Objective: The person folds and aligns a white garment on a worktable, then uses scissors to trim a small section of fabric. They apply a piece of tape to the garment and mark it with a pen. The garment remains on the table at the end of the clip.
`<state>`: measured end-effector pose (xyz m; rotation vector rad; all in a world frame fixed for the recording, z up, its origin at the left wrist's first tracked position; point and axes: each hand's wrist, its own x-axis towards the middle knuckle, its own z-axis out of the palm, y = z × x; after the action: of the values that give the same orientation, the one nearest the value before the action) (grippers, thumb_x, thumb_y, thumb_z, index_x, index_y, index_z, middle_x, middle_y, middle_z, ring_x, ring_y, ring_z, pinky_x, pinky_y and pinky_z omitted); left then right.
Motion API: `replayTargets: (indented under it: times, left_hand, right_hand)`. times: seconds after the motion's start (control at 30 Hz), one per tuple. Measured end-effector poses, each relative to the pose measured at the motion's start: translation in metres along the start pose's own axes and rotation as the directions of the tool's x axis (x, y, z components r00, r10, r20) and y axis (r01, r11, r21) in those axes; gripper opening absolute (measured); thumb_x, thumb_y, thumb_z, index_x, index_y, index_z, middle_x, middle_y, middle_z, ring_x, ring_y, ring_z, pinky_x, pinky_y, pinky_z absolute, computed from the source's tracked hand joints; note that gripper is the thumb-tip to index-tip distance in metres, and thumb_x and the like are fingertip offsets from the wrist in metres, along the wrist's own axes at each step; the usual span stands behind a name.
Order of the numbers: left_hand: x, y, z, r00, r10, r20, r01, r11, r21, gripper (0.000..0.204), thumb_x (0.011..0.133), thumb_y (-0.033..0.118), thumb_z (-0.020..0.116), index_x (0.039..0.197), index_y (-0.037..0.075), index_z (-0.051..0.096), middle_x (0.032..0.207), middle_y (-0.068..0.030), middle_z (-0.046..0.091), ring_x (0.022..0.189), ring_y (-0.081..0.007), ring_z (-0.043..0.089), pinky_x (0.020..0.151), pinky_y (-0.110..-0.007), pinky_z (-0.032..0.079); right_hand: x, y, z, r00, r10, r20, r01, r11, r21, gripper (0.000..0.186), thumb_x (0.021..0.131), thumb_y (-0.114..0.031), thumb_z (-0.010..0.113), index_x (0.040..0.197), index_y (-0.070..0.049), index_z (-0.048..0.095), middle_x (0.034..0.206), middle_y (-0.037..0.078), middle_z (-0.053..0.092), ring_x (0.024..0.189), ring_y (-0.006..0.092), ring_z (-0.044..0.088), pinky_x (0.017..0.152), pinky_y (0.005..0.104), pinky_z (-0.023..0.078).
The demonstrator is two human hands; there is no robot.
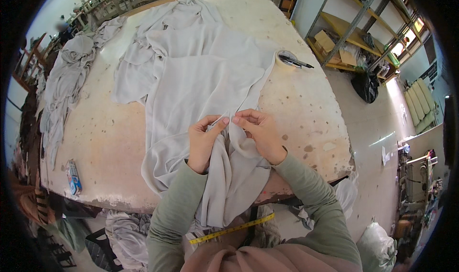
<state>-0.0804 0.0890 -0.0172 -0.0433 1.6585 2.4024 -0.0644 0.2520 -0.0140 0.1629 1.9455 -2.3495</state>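
Observation:
A light grey cloth garment (191,76) is spread over the middle of the worn pale table (306,109), its near end gathered in folds and hanging over the front edge. My left hand (205,138) pinches a fold of it between thumb and fingertips near the middle. Close to its right, my right hand (258,136) pinches the same cloth along an edge, thumb against index finger. A roll of tape (283,55) with pens (299,63) on it lies beside the cloth at the back right. A yellow measuring tape (232,229) stretches across below the table edge.
More grey cloth (71,76) is heaped along the left side, above a small blue-and-white packet (73,177). Metal shelves (344,28) with boxes and a black bag (365,88) stand at the right. A white sack (375,245) sits at lower right. People and benches show far back left.

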Motion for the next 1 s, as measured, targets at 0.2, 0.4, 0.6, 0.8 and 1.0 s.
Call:
replayTargets:
  times: [0.2, 0.4, 0.6, 0.8, 1.0]
  left_hand:
    - [0.000, -0.006, -0.002, 0.999, -0.043, 0.021, 0.044, 0.998, -0.051, 0.018, 0.084, 0.011, 0.072, 0.093, -0.004, 0.067, 0.083, -0.0031, 0.066, 0.071, -0.0059, 0.056, 0.064, -0.021, 0.045]
    - [-0.001, -0.005, -0.001, 0.997, -0.076, 0.012, 0.077, 0.995, -0.060, 0.018, 0.084, 0.011, 0.071, 0.095, -0.003, 0.068, 0.082, -0.0024, 0.066, 0.071, -0.0062, 0.056, 0.063, -0.021, 0.044]
    - [0.002, -0.010, -0.005, 0.998, -0.050, 0.037, 0.048, 0.998, 0.051, 0.019, 0.086, 0.013, 0.070, 0.095, -0.003, 0.067, 0.082, -0.0012, 0.065, 0.071, -0.0063, 0.055, 0.064, -0.021, 0.043]
    - [0.011, -0.015, -0.014, 0.999, -0.033, 0.017, 0.033, 0.999, -0.021, 0.019, 0.089, 0.016, 0.065, 0.100, 0.000, 0.063, 0.082, 0.0013, 0.063, 0.073, -0.0054, 0.054, 0.067, -0.020, 0.042]
    - [0.006, -0.008, -0.011, 0.998, -0.062, 0.028, 0.062, 0.998, -0.025, 0.020, 0.089, 0.014, 0.064, 0.102, -0.001, 0.061, 0.087, -0.0012, 0.062, 0.076, -0.0074, 0.055, 0.069, -0.023, 0.044]
  right_hand:
    - [-0.002, 0.004, 0.005, 0.999, -0.023, -0.025, 0.023, 1.000, 0.016, 0.014, 0.086, -0.018, 0.069, 0.093, -0.006, 0.066, 0.078, -0.006, 0.063, 0.064, -0.0004, 0.046, 0.055, 0.0167, 0.034]
    - [-0.004, 0.003, 0.004, 0.998, -0.048, -0.026, 0.047, 0.998, -0.036, 0.014, 0.088, -0.018, 0.068, 0.093, -0.005, 0.066, 0.079, -0.005, 0.064, 0.066, 0.0001, 0.048, 0.057, 0.0173, 0.035]
    - [0.007, 0.020, -0.003, 0.996, -0.093, -0.011, 0.093, 0.995, -0.031, 0.016, 0.091, -0.018, 0.063, 0.094, -0.002, 0.065, 0.086, 0.001, 0.066, 0.074, 0.0062, 0.055, 0.066, 0.0224, 0.043]
    - [0.074, 0.024, -0.066, 0.610, -0.753, -0.247, 0.287, 0.500, -0.817, 0.014, 0.088, -0.012, 0.060, 0.097, -0.003, 0.064, 0.093, 0.011, 0.064, 0.087, 0.0281, 0.059, 0.078, 0.0365, 0.046]
    - [0.138, 0.012, -0.170, 0.340, -0.930, -0.138, -0.011, 0.143, -0.990, 0.024, 0.083, -0.009, 0.056, 0.106, -0.009, 0.061, 0.108, 0.009, 0.059, 0.107, 0.0291, 0.052, 0.088, 0.0425, 0.041]
